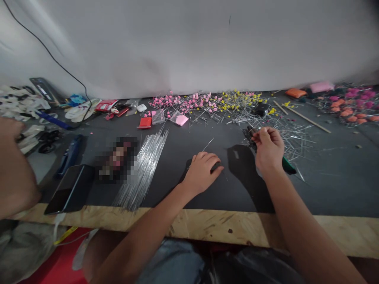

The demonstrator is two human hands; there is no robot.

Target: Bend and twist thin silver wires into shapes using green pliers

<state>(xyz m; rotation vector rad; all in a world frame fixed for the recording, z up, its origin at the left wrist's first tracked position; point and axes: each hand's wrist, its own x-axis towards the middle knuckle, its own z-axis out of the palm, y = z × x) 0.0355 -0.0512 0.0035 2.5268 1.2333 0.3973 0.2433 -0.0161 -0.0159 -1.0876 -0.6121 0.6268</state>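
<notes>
My left hand (203, 171) rests low over the dark table top, its fingers curled around a small dark lump (215, 167). A thin wire (208, 144) sticks out beyond its fingers. My right hand (269, 148) is closed at the edge of a loose heap of wires (291, 136), with dark thin pieces (251, 135) at its fingertips. Part of a green-handled tool (288, 165) shows beside the right wrist. Left of my left hand lies a bundle of straight silvery wires (145, 167).
Pink-tipped wires (189, 102) and yellow-tipped wires (237, 100) line the back. A wooden stick (310, 118) lies at right. A dark phone (71, 189) and blue tool (69, 156) are at left, near another person's arm (16, 173).
</notes>
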